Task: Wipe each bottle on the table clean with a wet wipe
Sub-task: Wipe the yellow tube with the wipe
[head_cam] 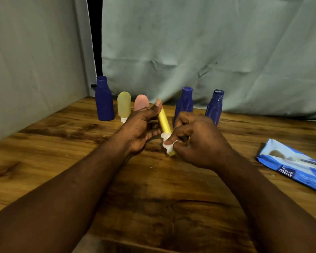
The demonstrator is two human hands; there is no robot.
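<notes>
Mid-frame, my left hand (139, 128) pinched the yellow bottle (163, 120) steady so my right hand (199, 143), curled round the wipe (167, 146), could rub it.

Single head-mounted wide-angle view, looking forward and down from close above the near edge of the tabletop (44, 161), facing the cloth backdrop (208, 42) at the far side; both forearms enter from below.

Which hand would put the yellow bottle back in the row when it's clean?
Probably the left hand: it grips the yellow bottle, while the right hand pinches the wet wipe.
</notes>
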